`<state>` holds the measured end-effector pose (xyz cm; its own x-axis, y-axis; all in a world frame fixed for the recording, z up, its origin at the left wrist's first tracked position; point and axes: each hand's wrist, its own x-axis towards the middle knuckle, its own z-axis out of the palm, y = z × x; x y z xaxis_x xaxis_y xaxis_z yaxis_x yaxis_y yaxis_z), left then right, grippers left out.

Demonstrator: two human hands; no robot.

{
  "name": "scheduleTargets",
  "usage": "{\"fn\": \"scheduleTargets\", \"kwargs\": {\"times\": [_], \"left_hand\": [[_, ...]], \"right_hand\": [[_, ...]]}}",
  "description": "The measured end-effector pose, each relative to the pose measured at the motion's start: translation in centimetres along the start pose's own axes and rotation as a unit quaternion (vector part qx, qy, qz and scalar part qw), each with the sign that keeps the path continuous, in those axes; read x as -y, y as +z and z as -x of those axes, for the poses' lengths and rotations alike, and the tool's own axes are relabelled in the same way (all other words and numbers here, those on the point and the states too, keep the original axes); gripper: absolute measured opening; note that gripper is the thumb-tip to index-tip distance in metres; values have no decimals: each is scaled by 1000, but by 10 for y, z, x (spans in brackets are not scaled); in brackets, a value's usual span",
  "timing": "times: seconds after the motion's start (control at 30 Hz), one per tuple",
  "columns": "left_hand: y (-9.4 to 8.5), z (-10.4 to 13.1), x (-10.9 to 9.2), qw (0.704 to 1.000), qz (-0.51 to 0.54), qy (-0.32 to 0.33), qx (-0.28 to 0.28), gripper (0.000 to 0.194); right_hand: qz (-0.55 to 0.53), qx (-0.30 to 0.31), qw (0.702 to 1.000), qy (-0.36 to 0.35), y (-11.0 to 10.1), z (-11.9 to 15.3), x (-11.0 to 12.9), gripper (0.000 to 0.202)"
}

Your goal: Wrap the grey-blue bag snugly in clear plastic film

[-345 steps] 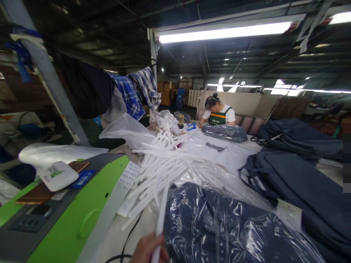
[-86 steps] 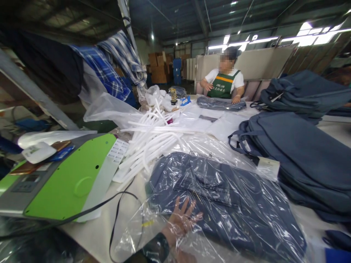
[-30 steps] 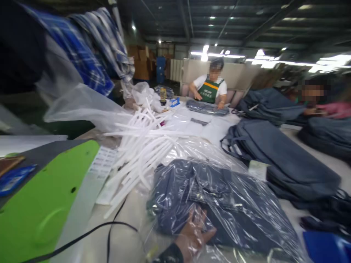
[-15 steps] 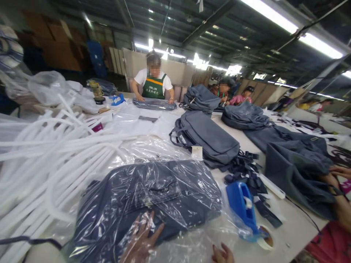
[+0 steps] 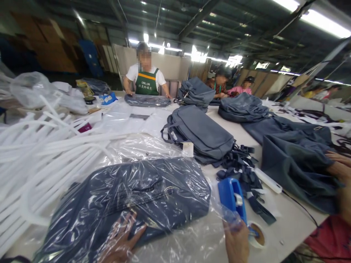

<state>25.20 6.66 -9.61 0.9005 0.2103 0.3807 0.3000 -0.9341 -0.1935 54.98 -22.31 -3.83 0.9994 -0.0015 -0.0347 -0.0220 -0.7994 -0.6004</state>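
In front of me lies a dark blue bag (image 5: 175,186) inside a clear plastic bag (image 5: 181,241) with shiny wrinkles. My left hand (image 5: 122,237) rests on its lower part, fingers spread, with glare from the film across them. At the plastic's right edge my right hand (image 5: 237,239) is closed on the film, its fingertips partly hidden. Just behind those fingers stands a blue tape dispenser (image 5: 231,195), with a tape roll (image 5: 257,235) beside it.
White foam strips (image 5: 55,164) cover the left side. Blue-grey bags (image 5: 203,133) and dark straps (image 5: 242,164) lie beyond. A white stick-shaped tool (image 5: 268,180) trails a cord. A co-worker's hand (image 5: 340,164) touches fabric at right; another person (image 5: 146,78) works opposite.
My right hand has moved up and right from the near edge and closed on the plastic's edge by the dispenser. My left hand stays spread on the bag. The view has shifted slightly.
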Motion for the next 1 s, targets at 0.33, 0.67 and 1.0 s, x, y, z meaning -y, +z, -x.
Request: {"fn": "scheduleTargets", "kwargs": {"times": [0.33, 0.67, 1.0], "left_hand": [[4, 9, 4, 994, 48, -19, 94, 59], [-2, 11, 2, 998, 8, 0, 56, 56], [-36, -19, 1, 999, -38, 33, -10, 59]], "right_hand": [[-7, 53, 993, -106, 0, -14, -32, 66], [8, 98, 992, -83, -12, -42, -54, 55], [-45, 37, 998, -22, 6, -41, -11, 99]]}}
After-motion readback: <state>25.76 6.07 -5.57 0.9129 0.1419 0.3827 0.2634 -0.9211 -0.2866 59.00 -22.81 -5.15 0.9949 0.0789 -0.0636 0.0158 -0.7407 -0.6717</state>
